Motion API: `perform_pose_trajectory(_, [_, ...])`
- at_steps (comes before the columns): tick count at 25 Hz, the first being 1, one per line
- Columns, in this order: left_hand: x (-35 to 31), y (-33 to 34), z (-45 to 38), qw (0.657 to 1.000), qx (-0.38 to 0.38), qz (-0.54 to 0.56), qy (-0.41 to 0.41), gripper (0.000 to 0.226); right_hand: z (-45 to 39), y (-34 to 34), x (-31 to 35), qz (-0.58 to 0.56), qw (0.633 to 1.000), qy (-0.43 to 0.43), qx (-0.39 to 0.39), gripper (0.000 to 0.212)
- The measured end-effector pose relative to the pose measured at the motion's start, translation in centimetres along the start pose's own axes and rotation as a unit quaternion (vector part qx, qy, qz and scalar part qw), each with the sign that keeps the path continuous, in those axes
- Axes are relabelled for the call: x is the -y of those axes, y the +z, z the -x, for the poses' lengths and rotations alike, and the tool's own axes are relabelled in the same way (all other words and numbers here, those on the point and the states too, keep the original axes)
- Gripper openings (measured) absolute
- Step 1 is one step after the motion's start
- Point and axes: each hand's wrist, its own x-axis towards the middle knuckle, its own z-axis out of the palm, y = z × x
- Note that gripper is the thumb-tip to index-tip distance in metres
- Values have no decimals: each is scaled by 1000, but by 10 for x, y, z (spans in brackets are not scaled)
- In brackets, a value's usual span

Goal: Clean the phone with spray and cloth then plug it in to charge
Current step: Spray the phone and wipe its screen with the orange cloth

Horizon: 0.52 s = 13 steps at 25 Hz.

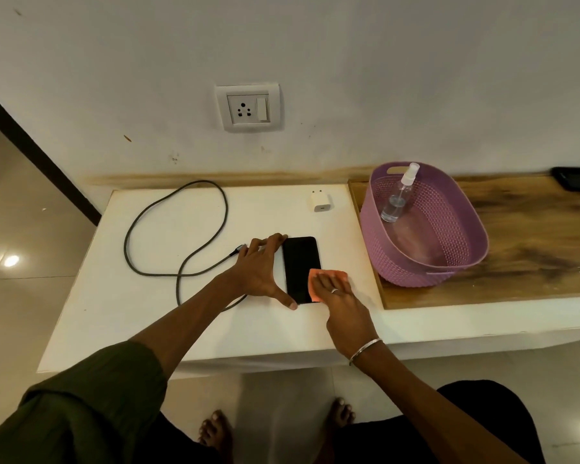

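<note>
Phone (301, 267) flat on white table (141, 316), screen up. My left hand (260, 269) brackets its left edge, fingers spread open, not gripping. Right hand (340, 298) presses orange cloth (315, 283) flat on the lower right corner, fingers extended. Wiping step. Spray bottle (399, 195) in purple basket (449, 259). Next, probably: cable (178, 229) and adapter (319, 200) lie loose, socket (247, 107) free, so join them and plug in.

The orange cloth (316, 285) lies mostly under the right hand (340, 304), which also covers the phone's (301, 264) lower right corner. The charging cable (168, 229) passes beneath the left hand (260, 271), so its plug tip is unseen. A dark object (576, 178) at the wooden top's far end is cut by the right edge and cannot be identified.
</note>
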Motion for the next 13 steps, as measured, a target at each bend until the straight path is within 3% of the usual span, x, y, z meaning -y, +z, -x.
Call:
perform_pose_trajectory(2, [1,1,-1,1000,1,-6,3,151,8,12,15,2,998,-55,35,77])
perform_pose_trajectory(7, [3,1,-2,1000,1,-10,8,150,7,10,8,19,994,-87,67,76])
perform_pose_trajectory(13, [-1,-1,1,1000,-2,-2,6,154,14,5,12,6,1000,-6,22,77])
